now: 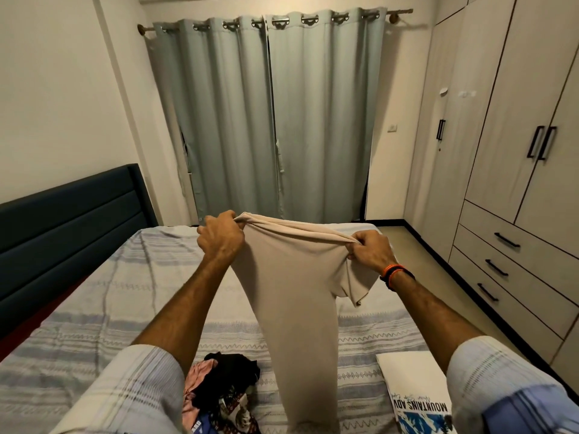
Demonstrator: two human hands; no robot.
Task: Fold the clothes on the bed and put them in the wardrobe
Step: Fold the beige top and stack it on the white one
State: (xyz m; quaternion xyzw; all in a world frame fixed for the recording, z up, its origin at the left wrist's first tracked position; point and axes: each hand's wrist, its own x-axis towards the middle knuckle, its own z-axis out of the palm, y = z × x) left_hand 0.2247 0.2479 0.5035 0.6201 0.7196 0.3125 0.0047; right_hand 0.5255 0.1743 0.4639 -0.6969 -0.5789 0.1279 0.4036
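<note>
Clothes: a beige shirt (294, 296) is held up over the bed (94, 308), pinched by left hand (221, 236) and right hand (371, 250). One folded shirt (416, 393) lies done; a pile (222, 393) remains; the wardrobe (501, 136) is closed.

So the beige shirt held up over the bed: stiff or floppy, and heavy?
Probably floppy: the beige shirt hangs straight down from where the left hand and right hand pinch it, and sags between them. Likely light, since a pinch at each end carries it. It would probably crumple if pushed.
</note>
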